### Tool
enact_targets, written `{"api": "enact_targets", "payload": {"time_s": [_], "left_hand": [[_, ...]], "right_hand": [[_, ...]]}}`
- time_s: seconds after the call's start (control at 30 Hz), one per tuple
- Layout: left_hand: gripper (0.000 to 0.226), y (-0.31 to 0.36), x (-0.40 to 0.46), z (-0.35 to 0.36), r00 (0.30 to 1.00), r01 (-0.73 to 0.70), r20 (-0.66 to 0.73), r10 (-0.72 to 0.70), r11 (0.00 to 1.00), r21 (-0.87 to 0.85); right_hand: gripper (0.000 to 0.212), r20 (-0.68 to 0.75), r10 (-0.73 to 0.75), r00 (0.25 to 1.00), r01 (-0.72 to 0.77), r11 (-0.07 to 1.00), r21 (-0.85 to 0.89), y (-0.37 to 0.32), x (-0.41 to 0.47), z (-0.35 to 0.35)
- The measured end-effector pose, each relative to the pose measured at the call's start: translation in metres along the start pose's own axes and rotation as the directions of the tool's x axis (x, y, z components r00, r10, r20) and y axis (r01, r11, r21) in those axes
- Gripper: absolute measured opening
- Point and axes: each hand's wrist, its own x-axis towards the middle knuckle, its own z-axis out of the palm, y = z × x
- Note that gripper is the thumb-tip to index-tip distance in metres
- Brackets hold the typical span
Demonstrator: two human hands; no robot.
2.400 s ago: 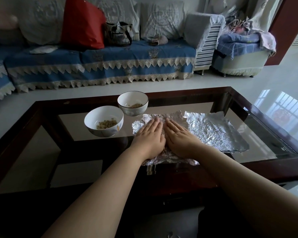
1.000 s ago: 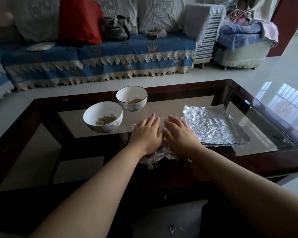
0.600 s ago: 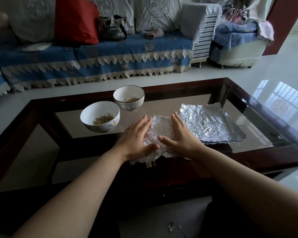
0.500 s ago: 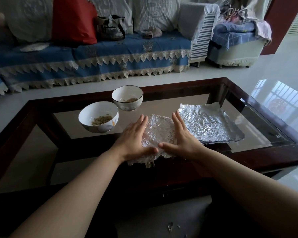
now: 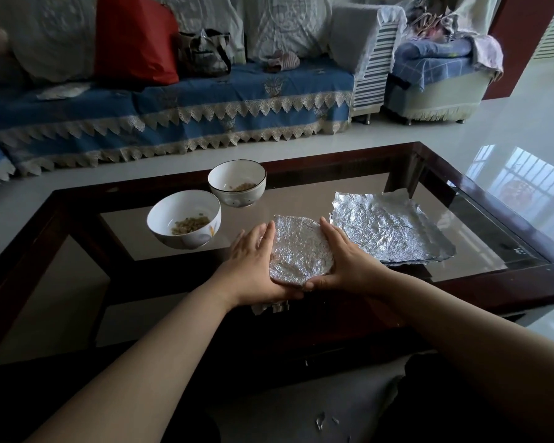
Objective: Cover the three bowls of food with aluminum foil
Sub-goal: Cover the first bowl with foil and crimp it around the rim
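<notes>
On the counter (image 5: 461, 174), both hands, left (image 5: 253, 263) and right (image 5: 346, 260), clasp the foil-covered bowl (image 5: 298, 247) from either side

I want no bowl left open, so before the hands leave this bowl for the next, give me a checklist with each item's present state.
1. Foil over the near bowl top: ok, no gap shows.
2. Foil pressed down its sides: cannot tell, left hand and right hand hide them.
3. Spare foil sheets within reach: ok, lying flat beside it.
4. Left bowl covered: not ok, food exposed.
5. Far bowl covered: not ok.
</notes>
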Motion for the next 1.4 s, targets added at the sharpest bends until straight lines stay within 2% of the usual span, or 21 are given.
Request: {"api": "enact_targets", "payload": {"time_s": [0.1, 0.17, 0.23, 0.3, 0.4, 0.5, 0.6, 0.67, 0.73, 0.8, 0.83, 0.93, 1.03, 1.13, 1.2, 1.33, 1.4], "left_hand": [[0.148, 0.000, -0.008, -0.005, 0.995, 0.034, 0.097, -0.033, 0.999, -0.011], [0.146, -0.001, -0.011, -0.015, 0.992, 0.031, 0.126, -0.027, 0.999, -0.032], [0.145, -0.003, -0.009, -0.020, 0.999, 0.020, 0.036, -0.019, 0.999, -0.048], [0.136, 0.000, -0.004, -0.018, 0.996, -0.011, -0.092, 0.013, 1.000, 0.017], [0.103, 0.015, 0.004, -0.010, 0.972, -0.143, -0.168, 0.162, 0.982, 0.121], [0.077, 0.022, 0.013, -0.005, 0.970, -0.205, -0.100, 0.222, 0.966, 0.159], [0.073, 0.020, 0.017, 0.000, 0.979, -0.195, -0.019, 0.201, 0.967, 0.162], [0.070, 0.019, 0.019, 0.002, 0.982, -0.188, 0.004, 0.191, 0.966, 0.177], [0.070, 0.019, 0.019, 0.003, 0.984, -0.178, 0.015, 0.178, 0.965, 0.190], [0.071, 0.020, 0.018, 0.003, 0.985, -0.169, 0.013, 0.170, 0.965, 0.199], [0.071, 0.021, 0.018, 0.003, 0.986, -0.163, 0.007, 0.164, 0.967, 0.197], [0.073, 0.023, 0.018, 0.003, 0.991, -0.132, -0.006, 0.136, 0.972, 0.195], [0.077, 0.024, 0.017, 0.005, 0.993, -0.110, -0.019, 0.116, 0.975, 0.195], [0.078, 0.023, 0.017, 0.005, 0.993, -0.108, -0.023, 0.114, 0.976, 0.188], [0.077, 0.022, 0.018, 0.004, 0.993, -0.115, -0.013, 0.119, 0.976, 0.186], [0.076, 0.018, 0.019, 0.003, 0.990, -0.142, 0.005, 0.143, 0.973, 0.181], [0.077, 0.017, 0.019, 0.004, 0.989, -0.147, 0.000, 0.149, 0.972, 0.181]], "right_hand": [[0.139, 0.068, 0.011, 0.998, -0.014, 0.999, 0.041, 0.002, 0.003, -0.003], [0.133, 0.118, 0.026, 0.993, -0.040, 0.992, 0.116, 0.003, 0.005, -0.004], [0.124, 0.169, 0.020, 0.985, -0.055, 0.978, 0.200, 0.004, 0.007, -0.006], [0.121, 0.203, 0.010, 0.979, -0.061, 0.967, 0.247, 0.006, 0.009, -0.007], [0.126, 0.217, 0.018, 0.976, -0.076, 0.961, 0.266, 0.007, 0.014, -0.009], [0.129, 0.246, 0.014, 0.969, -0.084, 0.958, 0.274, 0.011, 0.019, -0.008], [0.129, 0.294, -0.003, 0.956, -0.091, 0.948, 0.305, 0.012, 0.020, -0.011], [0.118, 0.330, -0.007, 0.944, -0.119, 0.926, 0.358, 0.012, 0.020, -0.015], [0.099, 0.358, -0.001, 0.934, -0.201, 0.825, 0.527, 0.014, 0.019, -0.018], [0.077, 0.287, 0.106, 0.952, -0.273, 0.717, 0.641, 0.016, 0.021, -0.019], [0.064, 0.196, 0.160, 0.967, -0.249, 0.739, 0.626, 0.014, 0.023, -0.018], [0.035, -0.119, 0.221, 0.968, -0.156, 0.903, 0.401, 0.006, 0.031, -0.006], [0.028, -0.188, 0.241, 0.952, -0.158, 0.915, 0.372, -0.001, 0.033, 0.002], [0.027, -0.087, 0.292, 0.952, -0.213, 0.843, 0.494, -0.002, 0.034, -0.004], [0.020, 0.007, 0.322, 0.947, -0.265, 0.764, 0.588, -0.003, 0.031, -0.010], [0.012, 0.177, 0.261, 0.949, -0.277, 0.419, 0.865, -0.002, 0.024, -0.016], [0.015, 0.218, 0.247, 0.944, -0.295, 0.334, 0.895, -0.001, 0.024, -0.015]]}}
